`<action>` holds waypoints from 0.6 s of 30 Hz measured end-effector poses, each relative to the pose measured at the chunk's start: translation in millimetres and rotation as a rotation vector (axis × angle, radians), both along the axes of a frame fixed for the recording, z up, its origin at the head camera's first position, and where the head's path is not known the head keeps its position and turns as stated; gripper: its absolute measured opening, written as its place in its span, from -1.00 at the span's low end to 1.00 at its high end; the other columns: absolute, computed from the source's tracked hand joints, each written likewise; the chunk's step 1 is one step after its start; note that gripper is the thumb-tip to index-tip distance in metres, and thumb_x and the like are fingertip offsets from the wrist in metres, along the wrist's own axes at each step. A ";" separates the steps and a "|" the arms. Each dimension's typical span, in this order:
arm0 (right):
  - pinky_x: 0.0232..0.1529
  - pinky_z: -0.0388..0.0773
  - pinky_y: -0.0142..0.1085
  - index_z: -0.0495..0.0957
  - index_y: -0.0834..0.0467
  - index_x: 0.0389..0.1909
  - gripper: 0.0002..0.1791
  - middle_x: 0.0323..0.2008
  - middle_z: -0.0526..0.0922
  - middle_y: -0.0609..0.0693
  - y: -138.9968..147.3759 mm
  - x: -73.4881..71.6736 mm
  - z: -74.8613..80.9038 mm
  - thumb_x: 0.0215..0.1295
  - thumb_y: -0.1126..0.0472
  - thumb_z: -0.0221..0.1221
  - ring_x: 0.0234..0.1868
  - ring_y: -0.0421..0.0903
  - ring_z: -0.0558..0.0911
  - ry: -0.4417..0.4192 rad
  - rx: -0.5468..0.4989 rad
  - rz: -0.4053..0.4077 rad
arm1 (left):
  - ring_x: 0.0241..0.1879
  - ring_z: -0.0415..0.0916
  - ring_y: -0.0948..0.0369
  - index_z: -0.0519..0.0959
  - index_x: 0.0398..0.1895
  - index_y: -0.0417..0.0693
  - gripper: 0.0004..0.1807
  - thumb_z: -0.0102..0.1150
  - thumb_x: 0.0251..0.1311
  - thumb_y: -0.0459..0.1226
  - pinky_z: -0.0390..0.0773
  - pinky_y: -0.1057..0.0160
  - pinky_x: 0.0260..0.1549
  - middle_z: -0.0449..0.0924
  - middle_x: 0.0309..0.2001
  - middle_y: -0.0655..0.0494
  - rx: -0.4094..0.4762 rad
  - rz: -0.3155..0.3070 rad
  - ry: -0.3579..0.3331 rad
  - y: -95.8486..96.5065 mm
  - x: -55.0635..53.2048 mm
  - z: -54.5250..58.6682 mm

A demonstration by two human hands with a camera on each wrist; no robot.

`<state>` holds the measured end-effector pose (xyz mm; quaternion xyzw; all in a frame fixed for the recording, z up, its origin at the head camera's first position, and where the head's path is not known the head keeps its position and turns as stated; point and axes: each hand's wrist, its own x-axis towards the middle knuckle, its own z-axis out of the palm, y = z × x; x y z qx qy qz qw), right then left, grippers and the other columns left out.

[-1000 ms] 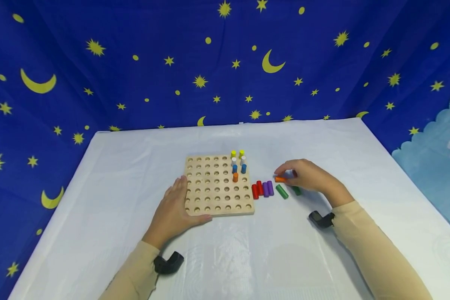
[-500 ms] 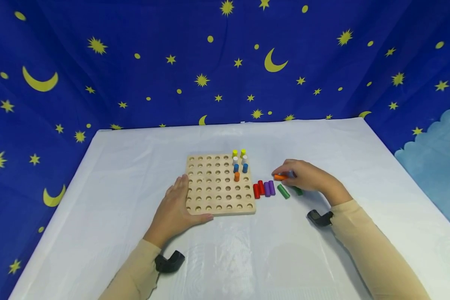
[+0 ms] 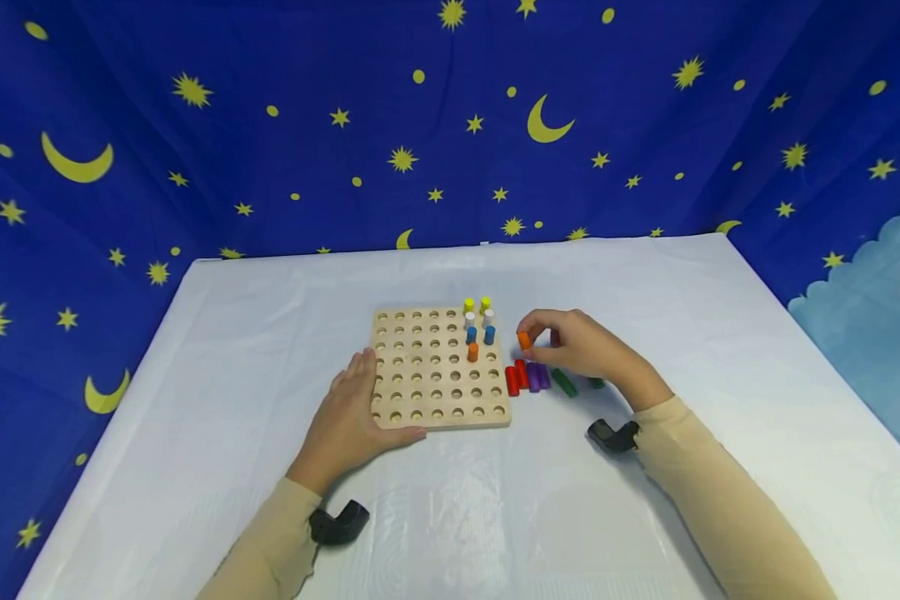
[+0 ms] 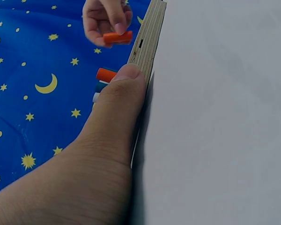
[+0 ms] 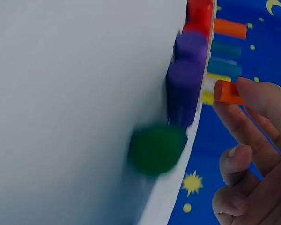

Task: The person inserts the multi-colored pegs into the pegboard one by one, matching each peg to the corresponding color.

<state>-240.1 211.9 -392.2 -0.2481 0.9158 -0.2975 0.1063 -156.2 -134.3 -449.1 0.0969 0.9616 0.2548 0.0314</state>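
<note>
A square wooden pegboard [image 3: 426,368] with rows of holes lies on the table. My left hand [image 3: 348,417] rests against its near left corner, fingers along the left side and thumb along the front edge. Between thumb and fingertips my right hand [image 3: 573,342] pinches an orange peg [image 3: 524,340], just right of the board and above the table. Upright at the board's far right are yellow pegs [image 3: 485,303], white pegs [image 3: 488,318] and blue pegs [image 3: 490,336], two of each. One orange peg [image 3: 473,353] stands in front of the left blue one.
Two red pegs [image 3: 512,382] and two purple pegs [image 3: 533,377] lie beside the board's right edge. Farther right are two green pegs [image 3: 565,382], one partly under the right hand. A blue star-patterned cloth [image 3: 300,125] hangs behind the white table [image 3: 450,517].
My right hand has moved left toward the board with the orange peg, which has turned from lying flat to nearly upright. The left hand and the board stay in place.
</note>
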 end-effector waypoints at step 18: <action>-0.33 0.55 -0.29 0.63 0.00 -0.02 -0.70 -0.18 0.79 -0.10 -38.7 -2.3 -4.0 0.24 0.08 0.36 -0.38 -0.19 0.63 0.000 -0.014 0.003 | 0.60 -0.19 -0.06 -0.21 0.58 -0.27 0.62 0.26 -0.35 0.57 -0.09 -0.04 0.57 -0.18 0.60 -0.16 -0.001 -0.009 0.011 -1.1 -0.8 -0.7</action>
